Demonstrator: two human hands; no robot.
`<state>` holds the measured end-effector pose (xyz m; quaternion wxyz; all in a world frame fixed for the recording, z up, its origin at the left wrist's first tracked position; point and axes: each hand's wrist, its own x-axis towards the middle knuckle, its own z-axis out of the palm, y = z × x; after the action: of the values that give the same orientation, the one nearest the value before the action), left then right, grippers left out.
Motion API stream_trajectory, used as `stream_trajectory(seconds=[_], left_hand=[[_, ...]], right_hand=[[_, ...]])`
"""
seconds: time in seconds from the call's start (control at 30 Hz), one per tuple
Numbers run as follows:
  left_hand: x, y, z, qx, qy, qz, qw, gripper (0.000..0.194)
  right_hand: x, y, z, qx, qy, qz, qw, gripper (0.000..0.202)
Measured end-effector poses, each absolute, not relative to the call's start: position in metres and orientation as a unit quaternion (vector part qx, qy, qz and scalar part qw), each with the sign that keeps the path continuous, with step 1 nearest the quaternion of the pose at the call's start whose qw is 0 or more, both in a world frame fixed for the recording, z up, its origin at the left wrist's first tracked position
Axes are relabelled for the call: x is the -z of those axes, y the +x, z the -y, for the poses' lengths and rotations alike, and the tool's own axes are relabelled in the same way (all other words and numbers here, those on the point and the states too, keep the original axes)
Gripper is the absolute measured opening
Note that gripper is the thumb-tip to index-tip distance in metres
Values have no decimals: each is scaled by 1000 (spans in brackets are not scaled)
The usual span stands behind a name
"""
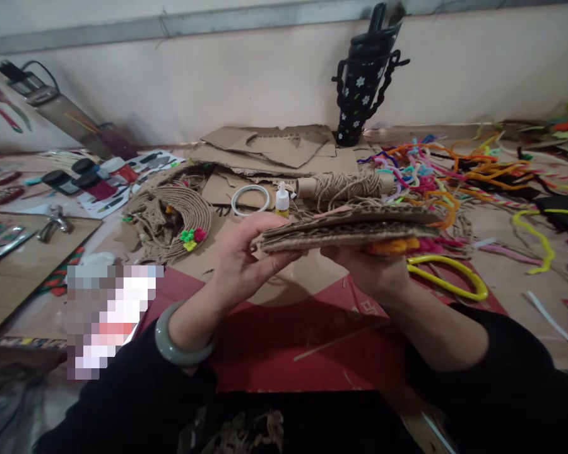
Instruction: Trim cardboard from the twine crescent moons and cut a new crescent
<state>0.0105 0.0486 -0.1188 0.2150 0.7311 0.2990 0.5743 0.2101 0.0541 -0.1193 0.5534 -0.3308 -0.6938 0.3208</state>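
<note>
The left hand [246,255] and right hand [376,271] grip the layered cardboard piece [341,232] edge-on above the red sheet [274,353]; uneven squeezing could part its layers, whose bonding is hard to make out.

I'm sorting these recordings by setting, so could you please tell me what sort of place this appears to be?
Most likely a craft workspace: the surface holds paint jars, a roll of twine and a heap of bright, fuzzy pipe cleaners.
</note>
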Motion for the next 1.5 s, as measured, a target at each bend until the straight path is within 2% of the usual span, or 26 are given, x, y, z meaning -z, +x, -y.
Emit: stream_trajectory(seconds=[0.1, 0.23, 0.3, 0.43, 0.53, 0.6, 0.77, 0.9, 0.97, 1.03, 1.13, 1.23, 1.33, 1.5], left_hand=[[115, 12, -44, -564, 700, -326, 292, 19], [115, 8, -51, -565, 608, -412, 377, 30], [116, 5, -59, -570, 539, -429, 449, 36], [117, 0, -70, -538, 450, -437, 564, 41], [118, -3, -71, -466, 470, -454, 596, 40], [119, -5, -70, -418, 512, -469, 586, 37], [119, -11, -69, -336, 602, -509, 516, 33], [120, -12, -71, -314, 622, -519, 494, 31], [122, -11, -73, -327, 623, -508, 497, 31], [125, -10, -78, -411, 609, -491, 469, 33], [130, -10, -84, -618, 554, -461, 314, 37], [131, -11, -86, -709, 524, -430, 195, 35], [130, -10, -83, -702, 530, -434, 195, 34], [131, -8, -82, -654, 532, -452, 291, 42]], right_hand=[[124, 205, -54, -375, -307, 655, 579, 18], [125, 202, -72, -475, -308, 614, 550, 18], [124, 207, -86, -483, -330, 597, 549, 20], [122, 227, -108, -448, -373, 515, 628, 23], [115, 239, -108, -481, -388, 507, 601, 21], [109, 240, -102, -505, -393, 539, 548, 29], [106, 233, -91, -503, -401, 663, 381, 30], [112, 229, -92, -479, -415, 690, 349, 27], [115, 229, -93, -483, -425, 678, 355, 26], [116, 228, -95, -502, -425, 646, 386, 24], [114, 227, -97, -543, -423, 559, 463, 21], [112, 225, -99, -567, -432, 477, 514, 22], [110, 225, -101, -566, -439, 439, 543, 21], [108, 226, -102, -563, -431, 427, 561, 16]])
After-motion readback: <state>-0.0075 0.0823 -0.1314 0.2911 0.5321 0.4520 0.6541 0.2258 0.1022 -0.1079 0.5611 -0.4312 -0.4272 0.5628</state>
